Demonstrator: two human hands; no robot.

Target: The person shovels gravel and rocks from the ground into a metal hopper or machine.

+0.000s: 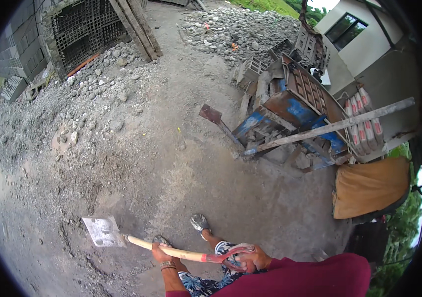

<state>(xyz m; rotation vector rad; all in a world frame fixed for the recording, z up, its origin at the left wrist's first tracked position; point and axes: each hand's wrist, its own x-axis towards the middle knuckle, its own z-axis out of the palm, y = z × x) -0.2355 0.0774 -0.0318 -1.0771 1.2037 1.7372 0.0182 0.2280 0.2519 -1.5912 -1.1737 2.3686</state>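
1. Wooden-shafted shovel (188,254): located low in the view, held across the front, blade (103,231) extended to the left, on or just above the ground (250,198); contact cannot be determined.
2. Left grip (160,253): closed around the wooden shaft (139,242), between blade and red handle (214,258). Right grip (254,258): closed around the red handle.
3. Recommended: steer with the left grip, drive from the right. Keep the blade low and level, shoes (200,222) outside its path.
4. Surface: grey, gritty ground, smoother around the shoes; loose gravel (92,83) lies farther off at left, where the blade could snag.
5. Surroundings: rusty blue metal frame (295,106) at right, crossed by a long pole (330,127); stacked bags (369,132) behind, orange-brown cover (369,187) nearer; all well apart from the shovel.
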